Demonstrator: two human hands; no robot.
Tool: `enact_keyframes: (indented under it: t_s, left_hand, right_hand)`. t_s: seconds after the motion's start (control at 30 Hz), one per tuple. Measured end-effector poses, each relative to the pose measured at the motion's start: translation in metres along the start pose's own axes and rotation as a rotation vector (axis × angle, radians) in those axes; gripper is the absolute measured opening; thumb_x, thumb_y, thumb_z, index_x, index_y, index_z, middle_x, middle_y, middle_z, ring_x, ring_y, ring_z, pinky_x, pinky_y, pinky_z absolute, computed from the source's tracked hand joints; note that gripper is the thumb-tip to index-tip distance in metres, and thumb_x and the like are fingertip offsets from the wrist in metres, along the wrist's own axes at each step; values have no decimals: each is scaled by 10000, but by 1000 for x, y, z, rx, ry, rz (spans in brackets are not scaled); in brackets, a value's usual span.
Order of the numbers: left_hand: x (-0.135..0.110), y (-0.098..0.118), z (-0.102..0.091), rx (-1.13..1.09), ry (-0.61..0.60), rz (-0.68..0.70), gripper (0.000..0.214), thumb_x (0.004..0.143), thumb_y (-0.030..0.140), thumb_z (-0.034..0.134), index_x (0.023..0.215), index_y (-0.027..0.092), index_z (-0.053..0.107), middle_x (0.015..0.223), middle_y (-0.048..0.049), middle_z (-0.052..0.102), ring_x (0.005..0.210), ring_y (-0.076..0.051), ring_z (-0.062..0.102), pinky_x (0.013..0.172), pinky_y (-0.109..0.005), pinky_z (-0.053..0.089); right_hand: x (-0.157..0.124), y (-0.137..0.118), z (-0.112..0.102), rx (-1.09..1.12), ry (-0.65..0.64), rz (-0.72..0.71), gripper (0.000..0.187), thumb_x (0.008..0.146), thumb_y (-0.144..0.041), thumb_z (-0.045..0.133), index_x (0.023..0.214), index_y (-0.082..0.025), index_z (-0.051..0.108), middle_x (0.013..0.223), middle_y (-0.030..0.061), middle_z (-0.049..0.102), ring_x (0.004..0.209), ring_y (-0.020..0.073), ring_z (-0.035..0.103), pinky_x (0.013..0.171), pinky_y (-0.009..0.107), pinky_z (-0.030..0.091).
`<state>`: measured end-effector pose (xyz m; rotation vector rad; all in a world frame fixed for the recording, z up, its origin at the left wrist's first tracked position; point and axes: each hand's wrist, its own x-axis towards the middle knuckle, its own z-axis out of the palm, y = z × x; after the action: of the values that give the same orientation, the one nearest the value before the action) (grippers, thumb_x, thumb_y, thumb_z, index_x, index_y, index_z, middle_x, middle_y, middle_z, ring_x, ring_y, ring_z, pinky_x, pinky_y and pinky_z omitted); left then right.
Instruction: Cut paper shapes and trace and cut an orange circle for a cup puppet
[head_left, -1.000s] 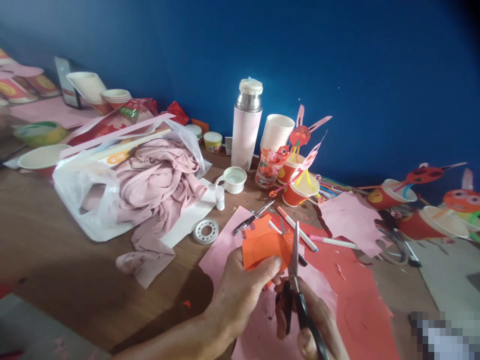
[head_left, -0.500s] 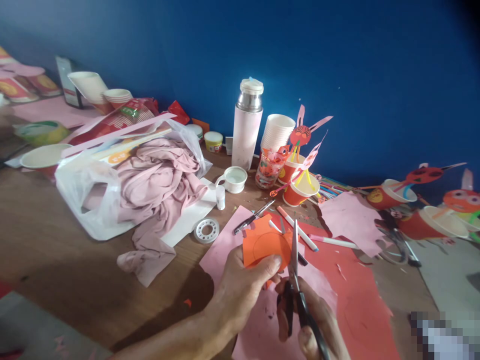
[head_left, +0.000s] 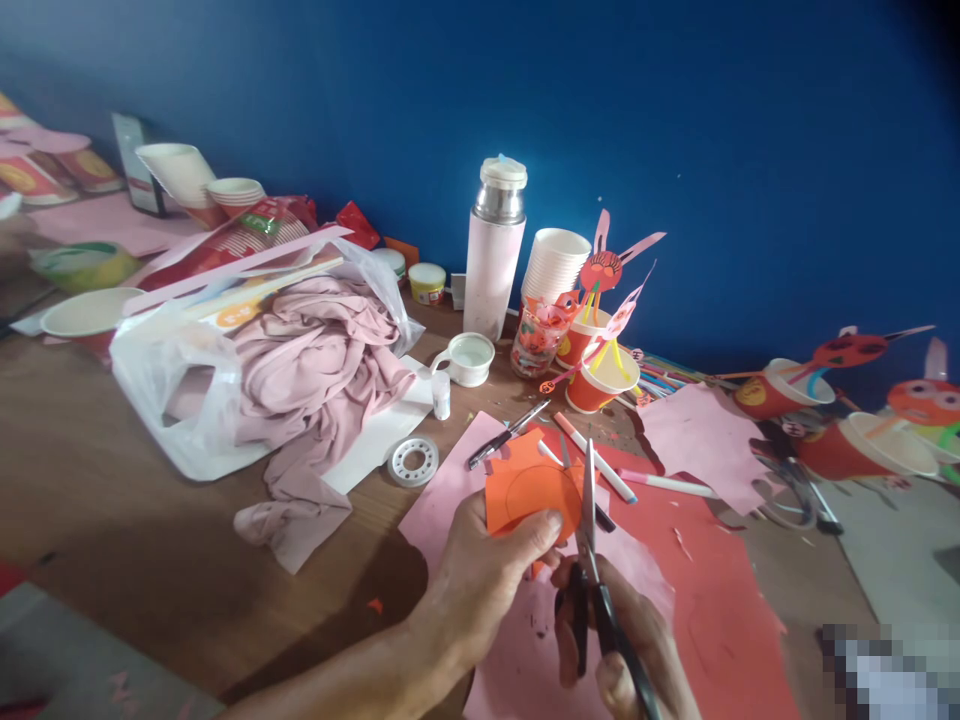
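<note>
Between thumb and fingers, my left hand (head_left: 495,560) pinches a piece of orange paper (head_left: 529,495) with a round outline drawn on it. My right hand (head_left: 630,630) grips black-handled scissors (head_left: 591,500), their blades parted and pointing upward at the paper's right edge. Beneath both hands lie a pink sheet (head_left: 510,660) and a red sheet (head_left: 720,600) with cut, ragged edges. A pen (head_left: 508,434) and a white marker with an orange end (head_left: 592,455) rest just beyond the orange paper.
A plastic bag with pink cloth (head_left: 315,350) sits left. Behind stand a flask (head_left: 495,260), a small white cup (head_left: 469,358), a glass (head_left: 534,345) and stacked paper cups (head_left: 559,260). Decorated paper cups (head_left: 604,375) stand right. A white ring (head_left: 413,461) lies near my left hand.
My hands, the orange paper and the scissors hold almost the same position. At the far left edge, a blurred hand has shifted slightly.
</note>
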<state>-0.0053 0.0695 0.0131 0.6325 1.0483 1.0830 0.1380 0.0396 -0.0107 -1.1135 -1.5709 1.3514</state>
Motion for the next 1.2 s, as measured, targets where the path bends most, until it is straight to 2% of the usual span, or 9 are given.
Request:
enact_keyframes:
  t_s: [0.23, 0.4, 0.53, 0.73, 1.2]
  left_hand:
    - [0, 0, -1, 9, 7, -4, 186, 733, 318, 599, 675, 141, 586, 575, -16, 578, 546, -146, 547, 577, -278, 433]
    - [1, 2, -1, 14, 9, 18, 170, 713, 308, 603, 673, 143, 593, 574, -17, 584, 554, -155, 557, 578, -282, 443]
    - [2, 2, -1, 11, 15, -9, 186, 696, 333, 617, 678, 149, 595, 573, -17, 581, 549, -160, 557, 534, -271, 434]
    - [2, 4, -2, 18, 12, -4, 166, 684, 310, 611, 637, 155, 578, 542, 3, 553, 518, -136, 527, 522, -256, 426]
    - [3, 4, -3, 32, 32, 4, 198, 660, 342, 636, 648, 149, 597, 537, -6, 555, 524, -146, 530, 529, -265, 439]
  right_hand:
    - [0, 1, -2, -17, -15, 12, 597, 742, -735, 430, 978, -196, 533, 495, -57, 467, 424, 122, 449, 481, 256, 393]
    - [1, 3, -3, -33, -24, 0, 598, 744, -742, 411, 959, -197, 528, 462, -57, 491, 412, 126, 452, 517, 270, 423]
    - [1, 3, -5, -50, -35, 51, 623, 718, -770, 403, 926, -193, 517, 466, -38, 520, 421, 131, 445, 485, 261, 380]
    - [-2, 0, -8, -59, -24, 103, 610, 710, -760, 435, 933, -196, 502, 533, -35, 517, 459, 139, 470, 524, 272, 357]
    - [-1, -1, -9, -35, -69, 96, 583, 724, -736, 451, 934, -198, 524, 486, -37, 516, 464, 128, 415, 500, 247, 312]
